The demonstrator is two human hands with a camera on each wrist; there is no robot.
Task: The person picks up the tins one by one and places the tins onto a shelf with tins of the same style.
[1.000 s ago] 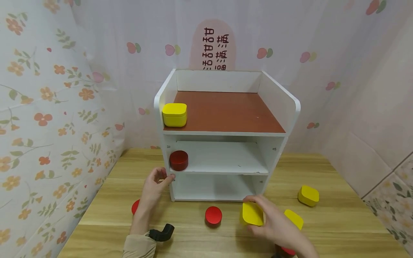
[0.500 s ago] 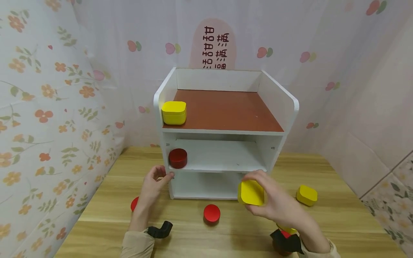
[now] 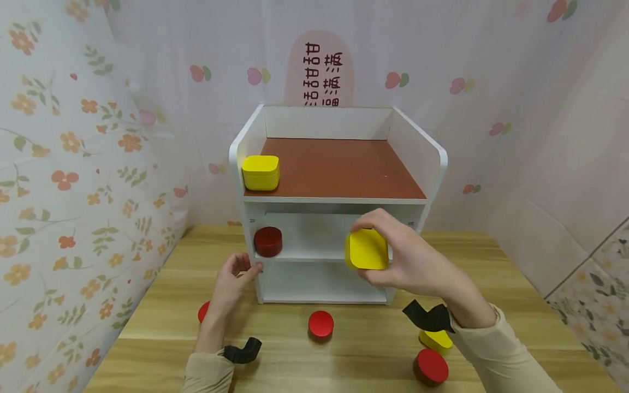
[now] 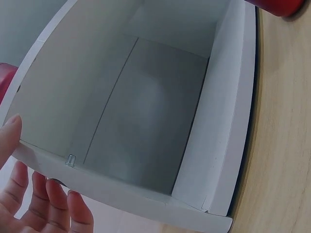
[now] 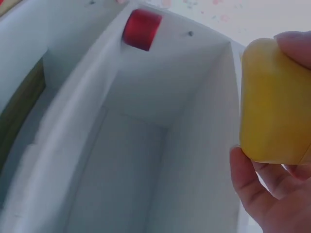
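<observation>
My right hand grips a yellow rounded-square box by its sides, in front of the middle shelf's right part. In the right wrist view the yellow box is held between thumb and fingers, close to the shelf opening. At the white shelf unit, my left hand holds the left side panel, thumb at the front edge and fingers around the outside, as the left wrist view shows. A dark red round box stands at the left end of the middle shelf. Another yellow box sits front left on the brown top.
On the wooden table lie a red round box in front of the unit, another red round box at front right, and a yellow box partly behind my right wrist. One red piece shows behind my left forearm.
My right hand has lifted the yellow box from near the table up to middle-shelf height, slightly leftward. The left hand stays on the side panel.
</observation>
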